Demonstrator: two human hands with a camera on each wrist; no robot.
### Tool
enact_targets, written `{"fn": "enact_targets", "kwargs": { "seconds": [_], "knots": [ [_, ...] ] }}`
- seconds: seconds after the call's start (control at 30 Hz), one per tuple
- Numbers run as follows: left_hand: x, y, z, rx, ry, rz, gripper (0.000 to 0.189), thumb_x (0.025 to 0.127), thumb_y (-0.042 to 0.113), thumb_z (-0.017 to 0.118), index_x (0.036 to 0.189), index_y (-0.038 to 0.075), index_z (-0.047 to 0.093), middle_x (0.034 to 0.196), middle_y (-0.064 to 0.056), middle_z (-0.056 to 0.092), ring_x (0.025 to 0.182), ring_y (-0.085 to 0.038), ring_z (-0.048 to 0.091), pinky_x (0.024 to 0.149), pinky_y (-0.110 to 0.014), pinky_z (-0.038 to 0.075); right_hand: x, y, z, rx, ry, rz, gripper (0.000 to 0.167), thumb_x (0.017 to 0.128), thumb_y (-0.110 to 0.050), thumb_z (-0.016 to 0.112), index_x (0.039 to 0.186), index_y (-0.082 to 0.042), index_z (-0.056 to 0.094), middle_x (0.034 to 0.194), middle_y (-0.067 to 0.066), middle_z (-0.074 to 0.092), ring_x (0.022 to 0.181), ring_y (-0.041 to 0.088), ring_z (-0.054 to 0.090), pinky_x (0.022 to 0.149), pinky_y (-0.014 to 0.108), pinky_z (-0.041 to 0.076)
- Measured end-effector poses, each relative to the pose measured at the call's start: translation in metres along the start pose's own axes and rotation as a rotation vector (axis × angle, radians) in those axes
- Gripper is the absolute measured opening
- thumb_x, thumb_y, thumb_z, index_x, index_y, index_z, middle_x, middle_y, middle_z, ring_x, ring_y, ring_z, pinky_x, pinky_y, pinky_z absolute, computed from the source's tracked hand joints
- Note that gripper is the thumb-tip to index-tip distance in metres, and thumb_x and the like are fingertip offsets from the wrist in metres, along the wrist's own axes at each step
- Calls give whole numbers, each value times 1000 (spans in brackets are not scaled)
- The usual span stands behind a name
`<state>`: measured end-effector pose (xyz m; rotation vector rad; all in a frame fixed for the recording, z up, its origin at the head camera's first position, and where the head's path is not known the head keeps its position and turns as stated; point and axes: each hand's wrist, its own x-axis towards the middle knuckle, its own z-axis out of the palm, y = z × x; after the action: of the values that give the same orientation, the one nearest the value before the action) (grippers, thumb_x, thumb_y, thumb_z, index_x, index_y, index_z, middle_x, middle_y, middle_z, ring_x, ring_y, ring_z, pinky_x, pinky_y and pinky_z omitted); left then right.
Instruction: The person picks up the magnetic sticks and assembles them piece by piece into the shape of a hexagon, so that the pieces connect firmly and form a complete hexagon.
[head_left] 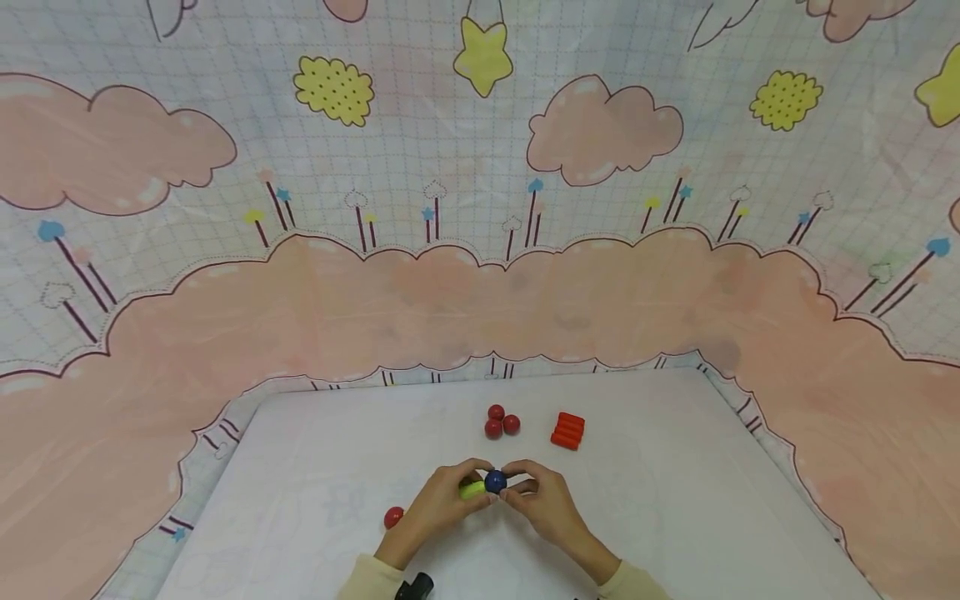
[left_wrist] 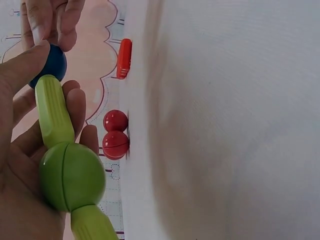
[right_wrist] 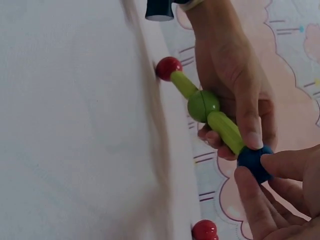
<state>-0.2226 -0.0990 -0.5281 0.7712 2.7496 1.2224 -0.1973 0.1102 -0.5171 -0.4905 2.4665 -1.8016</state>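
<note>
A chain of toy pieces is held between both hands: a blue ball (head_left: 496,482), a yellow-green rod (left_wrist: 55,111), a green ball (left_wrist: 72,176), a second yellow-green rod (right_wrist: 183,85) and a red ball (right_wrist: 169,68) at the far end. The left hand (head_left: 444,502) grips the rod beside the blue ball, its thumb at the joint and the green ball by its palm. From the other side, the right hand (head_left: 546,506) pinches the blue ball with thumb and fingertips. In the head view, the left hand hides the middle of the chain.
Beyond the hands, several loose red balls (head_left: 512,424) sit together on the white table (head_left: 675,500). To their right lie red rods (head_left: 567,431) side by side. A patterned cloth (head_left: 450,308) hangs behind the table. A dark device (head_left: 415,587) is by the left sleeve.
</note>
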Motion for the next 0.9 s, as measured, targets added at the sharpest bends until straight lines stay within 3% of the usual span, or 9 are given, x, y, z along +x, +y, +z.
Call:
{"fn": "enact_targets", "kwargs": {
  "seconds": [0.2, 0.43, 0.9],
  "knots": [
    [-1, -1, 0, 4, 1, 13, 35, 87, 36, 74, 117, 20, 65, 93, 4, 72, 79, -1, 57, 75, -23, 50, 0, 5, -8, -73, 14, -14, 31, 87, -11, 73, 116, -2, 65, 117, 19, 66, 93, 20, 72, 75, 22, 57],
    [-3, 1, -2, 17, -26, -51, 38, 87, 40, 73, 119, 23, 64, 96, 7, 70, 83, -2, 57, 79, -24, 52, -3, -4, -22, -183, 37, -17, 29, 88, -16, 74, 116, -11, 66, 116, 15, 68, 93, 17, 70, 74, 16, 53],
    [-5, 0, -2, 6, -38, -74, 39, 87, 41, 73, 121, 23, 64, 99, 7, 70, 87, -4, 57, 83, -26, 53, -1, -4, -41, -282, 169, -34, 26, 83, -10, 77, 107, -15, 70, 108, 10, 71, 88, 16, 69, 71, 19, 54]
  ]
}}
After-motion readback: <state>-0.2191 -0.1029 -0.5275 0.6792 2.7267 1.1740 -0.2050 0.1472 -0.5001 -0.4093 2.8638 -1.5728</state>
